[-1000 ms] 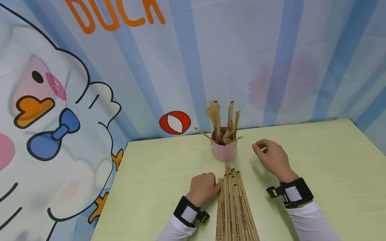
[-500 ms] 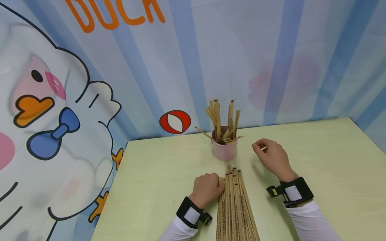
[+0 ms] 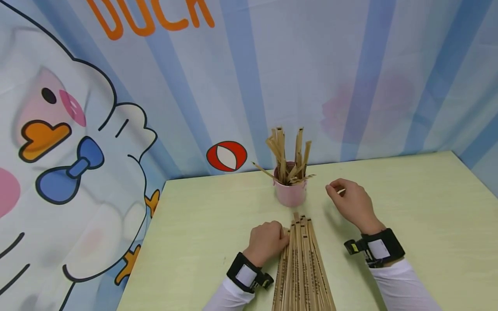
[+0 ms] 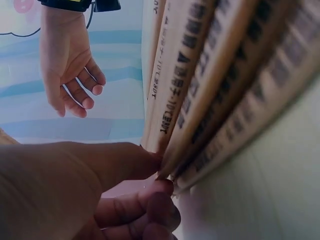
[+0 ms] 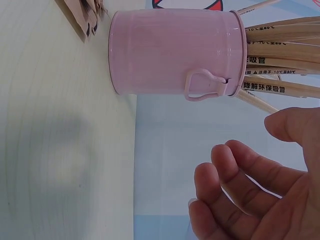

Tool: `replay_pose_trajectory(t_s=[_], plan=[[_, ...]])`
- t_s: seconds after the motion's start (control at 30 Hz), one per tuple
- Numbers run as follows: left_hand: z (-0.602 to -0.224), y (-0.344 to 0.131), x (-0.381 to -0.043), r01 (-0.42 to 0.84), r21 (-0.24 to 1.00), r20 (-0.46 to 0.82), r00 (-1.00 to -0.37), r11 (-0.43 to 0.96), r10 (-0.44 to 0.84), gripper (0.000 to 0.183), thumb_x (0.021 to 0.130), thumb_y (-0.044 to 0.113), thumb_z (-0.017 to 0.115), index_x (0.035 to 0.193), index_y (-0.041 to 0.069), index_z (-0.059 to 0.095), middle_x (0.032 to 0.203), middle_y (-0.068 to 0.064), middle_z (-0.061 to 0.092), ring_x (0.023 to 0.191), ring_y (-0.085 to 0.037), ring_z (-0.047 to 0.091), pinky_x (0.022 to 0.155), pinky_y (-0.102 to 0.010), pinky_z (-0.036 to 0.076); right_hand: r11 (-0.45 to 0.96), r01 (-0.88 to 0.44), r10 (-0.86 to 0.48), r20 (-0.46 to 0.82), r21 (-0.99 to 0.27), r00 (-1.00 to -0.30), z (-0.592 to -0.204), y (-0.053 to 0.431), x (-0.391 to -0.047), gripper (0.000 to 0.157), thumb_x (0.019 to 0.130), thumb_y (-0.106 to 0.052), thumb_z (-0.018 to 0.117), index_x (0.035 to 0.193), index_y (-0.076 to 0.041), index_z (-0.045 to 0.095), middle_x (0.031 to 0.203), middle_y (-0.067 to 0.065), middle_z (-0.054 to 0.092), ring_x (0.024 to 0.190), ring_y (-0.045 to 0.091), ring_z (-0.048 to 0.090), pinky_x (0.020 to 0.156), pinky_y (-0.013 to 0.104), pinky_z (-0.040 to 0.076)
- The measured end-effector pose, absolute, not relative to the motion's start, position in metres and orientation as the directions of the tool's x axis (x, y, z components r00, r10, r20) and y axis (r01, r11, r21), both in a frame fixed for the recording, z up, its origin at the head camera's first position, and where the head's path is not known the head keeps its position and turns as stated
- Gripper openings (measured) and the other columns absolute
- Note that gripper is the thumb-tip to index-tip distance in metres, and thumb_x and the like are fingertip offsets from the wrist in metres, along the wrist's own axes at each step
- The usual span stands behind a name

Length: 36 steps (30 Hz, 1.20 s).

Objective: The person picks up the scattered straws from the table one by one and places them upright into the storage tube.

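Several long straws in brown paper wrappers [image 3: 305,263] lie in a fanned pile at the front of the table, black print along them. My left hand [image 3: 266,242] is at the pile's upper left, and its thumb and forefinger pinch the far end of a wrapped straw [image 4: 182,75]. The other straws fan out beside it. My right hand [image 3: 352,205] holds nothing, its fingers loosely curled above the table, right of a pink bucket [image 3: 291,196]. More brown-wrapped straws [image 5: 280,55] stand in that bucket, some bent or leaning out over the rim.
The pale yellow-green table [image 3: 202,220] ends at a light blue striped backdrop [image 3: 303,77] printed with a large cartoon duck. The bucket stands near the table's back edge, just beyond the far end of the straw pile. A handle [image 5: 205,85] sticks out from its side.
My left hand has moved slightly right onto the end of a straw. The near ends of the leftmost straws have swung a little left. My right hand has stayed in place.
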<state>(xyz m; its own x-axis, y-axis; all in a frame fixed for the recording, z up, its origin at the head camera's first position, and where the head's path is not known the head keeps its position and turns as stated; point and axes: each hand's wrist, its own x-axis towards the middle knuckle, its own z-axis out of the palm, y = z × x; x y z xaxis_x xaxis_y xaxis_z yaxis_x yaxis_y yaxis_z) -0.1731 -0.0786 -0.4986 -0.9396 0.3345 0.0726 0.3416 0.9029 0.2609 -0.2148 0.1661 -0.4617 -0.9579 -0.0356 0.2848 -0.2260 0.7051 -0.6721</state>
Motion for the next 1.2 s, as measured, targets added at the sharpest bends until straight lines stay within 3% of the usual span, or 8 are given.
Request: replay_pose_trajectory(t_s=[0.33,0.53,0.7,0.83,0.97,1.2], plan=[[-0.49,-0.085,-0.177,0.349,0.375,0.114,-0.937,0.859,0.331,0.032,0.086,0.023,0.056,0.057,0.021,0.044,0.049,0.011,0.033,0.042,-0.005,0.035,0.038,-0.023,0.027,0.705,-0.225,-0.03,0.289,-0.672,-0.957,-0.462,0.167,-0.215,0.044,0.094,-0.041,0.047,0.107,-0.004,0.066,0.096,0.013,0.067,0.08,0.026,0.062,0.064,0.042,0.048],[-0.459,-0.096,-0.182,0.351,0.521,0.224,-0.936,0.778,0.272,0.022,0.091,0.03,0.055,0.071,0.021,0.056,0.056,0.01,0.047,0.045,-0.005,0.042,0.04,-0.023,0.033,0.706,-0.222,-0.027,0.288,-0.673,-0.957,-0.461,0.167,-0.214,0.045,0.094,-0.042,0.047,0.107,-0.003,0.066,0.096,0.013,0.068,0.079,0.026,0.062,0.063,0.041,0.048],[-0.42,-0.105,-0.186,0.38,0.585,0.399,-0.904,0.717,0.154,0.019,0.091,0.03,0.055,0.077,0.019,0.06,0.062,0.009,0.053,0.049,-0.007,0.044,0.043,-0.026,0.035,0.708,-0.221,-0.028,0.285,-0.671,-0.958,-0.461,0.167,-0.214,0.045,0.095,-0.042,0.046,0.107,-0.003,0.066,0.096,0.014,0.067,0.081,0.026,0.062,0.065,0.042,0.048],[-0.391,-0.112,-0.194,0.499,0.565,0.612,-0.788,0.657,0.071,0.02,0.092,0.027,0.054,0.079,0.014,0.061,0.064,0.006,0.056,0.053,-0.007,0.045,0.047,-0.027,0.039,0.709,-0.222,-0.028,0.288,-0.669,-0.957,-0.461,0.167,-0.214,0.045,0.095,-0.041,0.047,0.106,-0.003,0.066,0.096,0.014,0.067,0.081,0.026,0.062,0.065,0.042,0.048],[-0.36,-0.119,-0.203,0.646,0.482,0.801,-0.599,0.592,0.001,0.019,0.092,0.021,0.055,0.081,0.008,0.062,0.066,0.0,0.06,0.054,-0.007,0.047,0.049,-0.027,0.041,0.706,-0.222,-0.028,0.286,-0.673,-0.958,-0.462,0.166,-0.215,0.046,0.094,-0.042,0.047,0.106,-0.003,0.066,0.095,0.014,0.067,0.08,0.026,0.062,0.065,0.042,0.048],[-0.311,-0.117,-0.213,0.779,0.293,0.948,-0.314,0.554,-0.059,0.013,0.089,0.012,0.057,0.084,0.002,0.063,0.068,-0.006,0.058,0.051,-0.01,0.041,0.043,-0.031,0.032,0.702,-0.221,-0.025,0.287,-0.677,-0.958,-0.462,0.168,-0.214,0.046,0.094,-0.043,0.047,0.105,-0.003,0.066,0.095,0.013,0.068,0.08,0.025,0.062,0.064,0.041,0.048]])
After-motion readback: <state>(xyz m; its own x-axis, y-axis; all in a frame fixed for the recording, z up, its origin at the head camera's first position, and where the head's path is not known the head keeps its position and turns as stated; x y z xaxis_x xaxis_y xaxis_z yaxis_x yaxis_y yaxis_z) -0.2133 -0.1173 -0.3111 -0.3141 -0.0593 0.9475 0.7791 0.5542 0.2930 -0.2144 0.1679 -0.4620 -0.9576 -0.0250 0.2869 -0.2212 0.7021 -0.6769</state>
